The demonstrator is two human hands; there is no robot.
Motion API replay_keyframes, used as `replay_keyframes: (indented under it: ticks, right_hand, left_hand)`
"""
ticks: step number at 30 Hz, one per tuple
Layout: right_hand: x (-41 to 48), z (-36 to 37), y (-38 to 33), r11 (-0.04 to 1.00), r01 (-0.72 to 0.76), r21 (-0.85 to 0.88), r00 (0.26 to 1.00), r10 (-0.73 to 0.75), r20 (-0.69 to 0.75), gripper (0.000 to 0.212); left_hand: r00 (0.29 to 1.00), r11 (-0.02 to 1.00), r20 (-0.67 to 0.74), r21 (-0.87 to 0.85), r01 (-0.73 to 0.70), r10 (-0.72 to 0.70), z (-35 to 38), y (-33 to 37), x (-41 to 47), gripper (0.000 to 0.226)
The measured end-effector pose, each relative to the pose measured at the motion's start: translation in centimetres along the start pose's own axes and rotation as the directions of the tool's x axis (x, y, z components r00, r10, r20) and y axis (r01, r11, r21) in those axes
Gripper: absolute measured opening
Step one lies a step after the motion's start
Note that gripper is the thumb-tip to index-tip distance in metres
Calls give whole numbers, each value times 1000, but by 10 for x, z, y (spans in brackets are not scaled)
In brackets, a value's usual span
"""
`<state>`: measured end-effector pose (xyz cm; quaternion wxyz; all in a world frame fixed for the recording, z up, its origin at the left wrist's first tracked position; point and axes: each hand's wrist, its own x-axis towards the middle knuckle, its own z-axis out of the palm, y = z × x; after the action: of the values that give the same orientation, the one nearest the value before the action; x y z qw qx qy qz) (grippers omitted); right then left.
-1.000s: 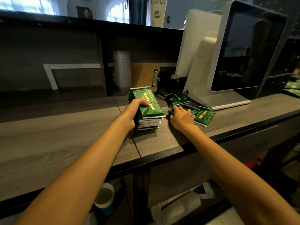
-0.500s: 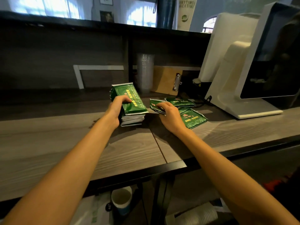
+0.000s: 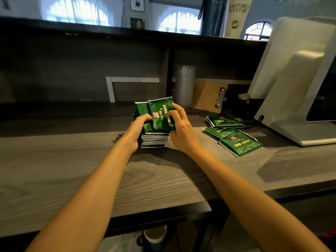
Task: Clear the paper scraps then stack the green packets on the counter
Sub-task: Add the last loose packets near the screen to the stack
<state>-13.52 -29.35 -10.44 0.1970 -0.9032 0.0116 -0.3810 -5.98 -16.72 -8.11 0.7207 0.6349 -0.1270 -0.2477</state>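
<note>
Two bare hands meet at a stack of flat green foil packets with silver edges (image 3: 154,140) standing on the grey wood-grain counter (image 3: 72,170). The left hand (image 3: 135,132) wraps the stack's left side, its fingers (image 3: 145,118) curled together over the top packets while the thumb is hidden behind them. The right hand (image 3: 179,128) grips a single green foil packet with pale printed lettering (image 3: 161,113), tilted up on edge above the stack; its fingers (image 3: 177,109) are spread across the packet's right face and upper edge, pinching it against the thumb, which lies near the packet's lower right corner. The packet's lower edge touches the top of the stack, just beside the left fingertips.

Well to the right of the right hand's fingers, three loose green foil packets (image 3: 234,137) lie flat on the counter, overlapping one another in a short row, the nearest one angled toward the counter's front edge. Beyond those, further right, stands a white point-of-sale terminal on a white base (image 3: 294,84). Behind the right hand's fingertips, against the dark back panel, are a column of clear plastic cups (image 3: 184,84) and a brown wooden clipboard with a metal clip (image 3: 207,95), leaning upright. Below the counter's front edge, under the left forearm, a paper cup with a blue band (image 3: 154,237) shows.
</note>
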Motion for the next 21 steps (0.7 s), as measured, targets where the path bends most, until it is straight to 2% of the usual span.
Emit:
replay_keyframes:
  ticks: [3,6,8,12,16,19,21]
  right_hand:
    - [-2,2,1,999,-17,38,999,16,32,59]
    - [-5,-4,2,1000,-1,26,996,-1,87,71]
    - [-6,-6,1,1000,10,26,992,-13,123,73]
    - [-7,-10,0,998,-32,47,988,24,155,74]
    - [-10,-18,-2,999,-35,40,993,30,116,70]
    - [-7,-31,5,973,-219,-69,975,221,33,56]
    - [-3,-40,19,879,-400,-259,907,420,28,39]
  left_hand:
    - [998,999,47,-19,-44,45,1,1,-1,37]
    - [984,997,177,-67,-24,35,5,5,-6,45]
    - [976,999,215,-48,-24,33,7,6,-8,40]
    - [986,999,164,-28,-20,24,8,4,-11,14]
    - [989,999,147,-49,-5,12,12,2,-10,13]
    - [992,997,123,-79,7,2,15,0,-10,18]
    - [993,997,115,-76,14,-5,17,-2,-11,20]
